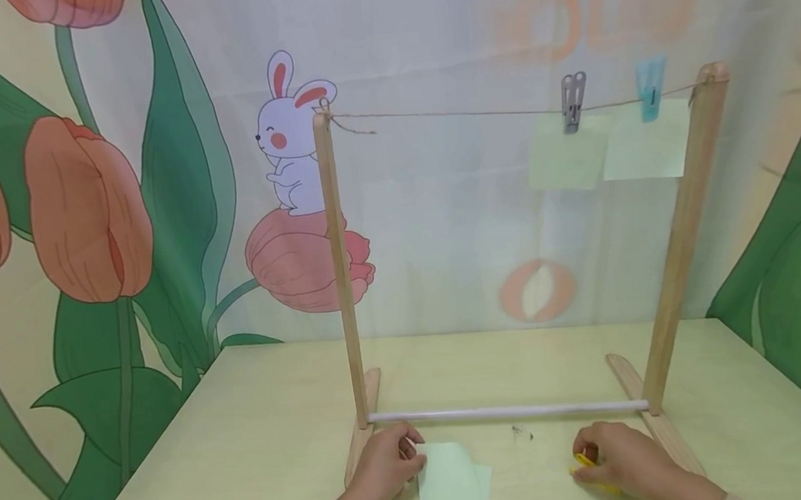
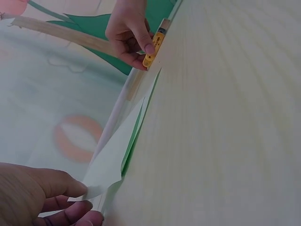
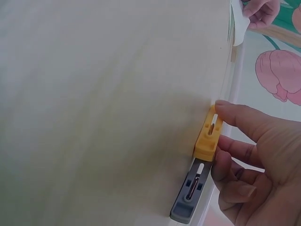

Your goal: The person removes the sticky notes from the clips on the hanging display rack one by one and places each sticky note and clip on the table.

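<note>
My left hand (image 1: 386,465) pinches the left edge of a pale green paper sheet (image 1: 447,475) between thumb and fingers. In the left wrist view that edge is slightly raised. Another green sheet (image 1: 483,483) lies partly beneath it on the table. To the right, my right hand (image 1: 627,460) holds a yellow clothespin (image 3: 209,134) between thumb and fingers, low over the table. Beside the fingers in the right wrist view lies a grey clothespin (image 3: 189,192), end to end with the yellow one; the head view hides it behind the hand.
A wooden stand with a left post (image 1: 341,269), a right post (image 1: 681,223) and a white rod (image 1: 509,412) stands behind the hands. From its string (image 1: 447,113) hang two paper sheets, under a grey clothespin (image 1: 572,105) and a blue clothespin (image 1: 651,91).
</note>
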Motion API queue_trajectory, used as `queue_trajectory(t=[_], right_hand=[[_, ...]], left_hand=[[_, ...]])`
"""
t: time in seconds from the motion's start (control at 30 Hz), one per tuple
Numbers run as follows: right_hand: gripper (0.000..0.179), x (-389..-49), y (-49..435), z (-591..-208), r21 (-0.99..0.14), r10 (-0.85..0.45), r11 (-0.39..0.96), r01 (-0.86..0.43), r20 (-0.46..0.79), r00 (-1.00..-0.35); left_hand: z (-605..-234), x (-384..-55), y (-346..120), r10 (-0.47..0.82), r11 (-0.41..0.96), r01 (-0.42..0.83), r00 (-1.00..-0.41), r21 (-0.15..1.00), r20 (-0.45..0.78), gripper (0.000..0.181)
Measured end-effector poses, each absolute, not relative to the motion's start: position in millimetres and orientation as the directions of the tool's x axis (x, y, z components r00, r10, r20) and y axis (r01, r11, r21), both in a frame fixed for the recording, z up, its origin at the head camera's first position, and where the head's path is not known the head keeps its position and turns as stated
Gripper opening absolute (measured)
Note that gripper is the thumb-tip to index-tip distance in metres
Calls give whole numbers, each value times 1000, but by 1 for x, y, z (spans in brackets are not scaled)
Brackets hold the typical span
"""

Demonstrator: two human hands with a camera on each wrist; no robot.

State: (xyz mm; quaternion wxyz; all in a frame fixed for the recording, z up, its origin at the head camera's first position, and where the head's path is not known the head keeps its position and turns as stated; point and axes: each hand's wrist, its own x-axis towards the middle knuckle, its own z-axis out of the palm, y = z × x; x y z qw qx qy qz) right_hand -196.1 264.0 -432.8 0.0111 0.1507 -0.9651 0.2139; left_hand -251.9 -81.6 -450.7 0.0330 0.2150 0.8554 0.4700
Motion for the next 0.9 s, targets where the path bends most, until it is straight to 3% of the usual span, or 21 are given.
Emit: queue_trajectory(t=[0.53, 0.9], right_hand=[[27, -194, 261, -428, -362, -244, 897, -254, 74, -967], [30, -195, 268, -404, -359, -230, 897, -257, 116, -966]], left_hand=[[-446, -254, -83, 410, 532, 398, -893, 747, 185, 13], [-433, -259, -84, 387, 521, 413, -894, 747, 225, 16]])
